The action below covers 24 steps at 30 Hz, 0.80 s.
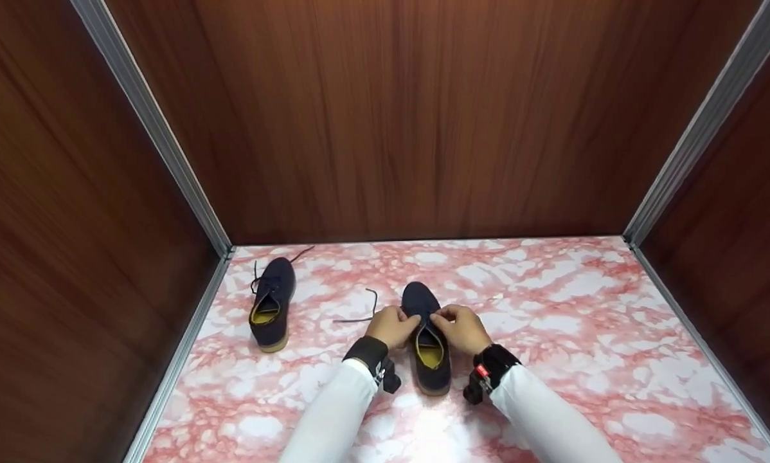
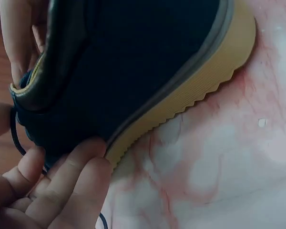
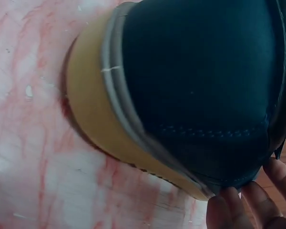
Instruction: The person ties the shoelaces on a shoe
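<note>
A dark navy shoe [image 1: 434, 379] with a yellow lining and tan sole stands upright on the floor, toe pointing away. My left hand [image 1: 393, 326] is at the left of its lacing, thumb and fingers pinching the shoelace [image 2: 15, 136]. Loose lace trails out to the left of that hand. On the other side, my right hand [image 1: 463, 329] pinches at the lacing with thumb and forefinger, a bit of dark lace [image 3: 278, 151] showing by its fingertips. Other fingers of both hands rest along the shoe's sides. Between the thumbs, the grip on the lace is partly hidden.
A second navy shoe [image 1: 274, 328] stands farther left, its laces loose and sticking out. Brown wood-look panels [image 1: 423, 128] rise at the back and both sides, with metal corner strips [image 1: 166, 135]. The surface [image 1: 552, 386] has a red and white marbled pattern.
</note>
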### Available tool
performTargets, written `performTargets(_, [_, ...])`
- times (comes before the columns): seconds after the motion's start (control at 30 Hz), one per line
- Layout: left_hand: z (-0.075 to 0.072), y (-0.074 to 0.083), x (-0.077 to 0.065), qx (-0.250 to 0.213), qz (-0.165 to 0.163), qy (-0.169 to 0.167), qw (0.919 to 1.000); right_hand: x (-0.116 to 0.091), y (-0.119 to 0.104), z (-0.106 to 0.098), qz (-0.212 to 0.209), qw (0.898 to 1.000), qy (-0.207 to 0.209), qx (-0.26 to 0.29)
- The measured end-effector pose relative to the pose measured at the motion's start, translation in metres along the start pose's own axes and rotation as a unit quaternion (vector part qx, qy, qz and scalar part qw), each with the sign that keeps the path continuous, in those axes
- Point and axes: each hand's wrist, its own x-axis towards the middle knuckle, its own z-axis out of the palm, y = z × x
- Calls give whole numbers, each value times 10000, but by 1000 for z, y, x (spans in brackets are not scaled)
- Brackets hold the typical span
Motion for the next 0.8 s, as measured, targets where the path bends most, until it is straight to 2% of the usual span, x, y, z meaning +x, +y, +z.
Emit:
performTargets(0.3, [2, -1, -2, 227, 9, 147, 9996, -3, -8, 1, 141, 9998, 24, -102])
performTargets(0.47, [2, -3, -1, 238, 59, 294, 9993, -2, -9, -1, 238, 9994, -101, -231])
performTargets(0.6, [3, -4, -1, 224, 60, 373, 9990, -1, -7, -4, 235, 9993, -52, -279])
performTargets(0.8, [4, -5, -2, 331, 120, 492, 9982, -1, -2, -8, 278, 9996, 9, -94])
